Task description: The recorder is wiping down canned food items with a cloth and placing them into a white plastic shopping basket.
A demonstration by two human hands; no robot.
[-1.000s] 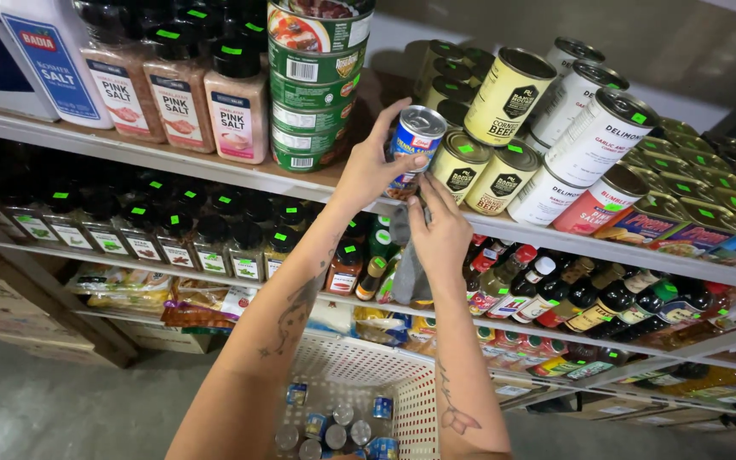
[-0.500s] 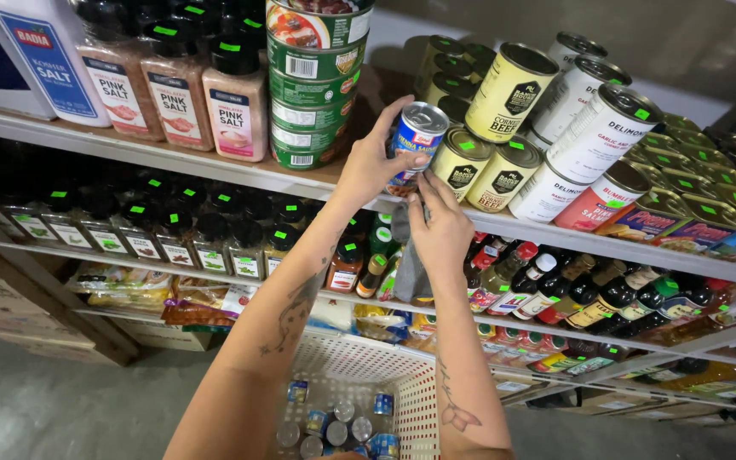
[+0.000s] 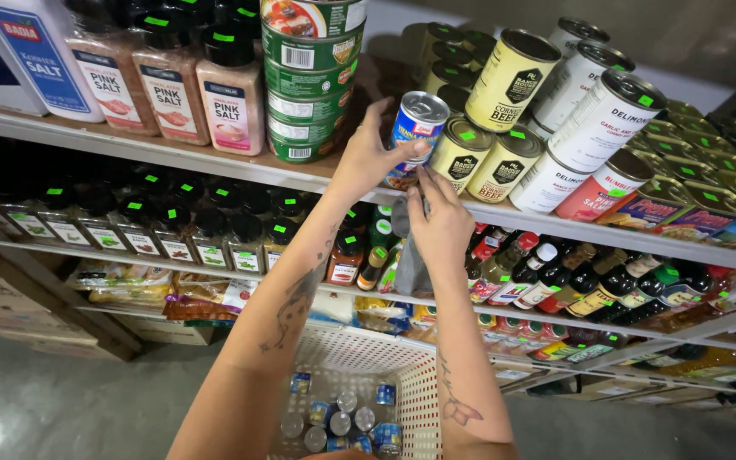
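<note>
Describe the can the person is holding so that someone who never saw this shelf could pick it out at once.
On the top shelf, just right of the stack of green-labelled cans, the left hand holds a small can at the shelf edge. Unlike the yellow cans beside it, its label is blue.

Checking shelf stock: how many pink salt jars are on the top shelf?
3 pink salt jars, side by side at the shelf's left end, between a blue-and-white salt box and stacked green cans. More may hide behind.
</note>
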